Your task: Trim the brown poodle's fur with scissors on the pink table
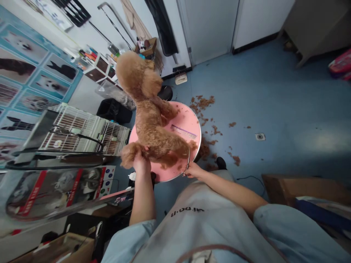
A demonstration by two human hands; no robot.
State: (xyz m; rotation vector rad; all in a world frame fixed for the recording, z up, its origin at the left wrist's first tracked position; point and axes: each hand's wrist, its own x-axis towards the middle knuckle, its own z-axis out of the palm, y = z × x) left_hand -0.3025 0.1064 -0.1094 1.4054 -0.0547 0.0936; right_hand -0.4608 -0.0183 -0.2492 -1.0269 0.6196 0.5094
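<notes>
A brown curly-haired dog point(149, 117) stands on a round pink table point(186, 118), facing away from me. My left hand point(141, 160) is closed around the dog's tail point(128, 153) at its rear. My right hand point(193, 170) grips a pair of scissors point(188, 160), blades pointing up beside the dog's hind leg. A purple comb point(183, 132) lies on the table to the dog's right.
Clumps of cut brown fur point(204, 104) litter the blue floor right of the table. A white wire cage point(82, 133) stands at the left under wall posters of dogs. Cardboard boxes point(301, 188) sit at the right. Shelves point(101, 67) with tools line the far wall.
</notes>
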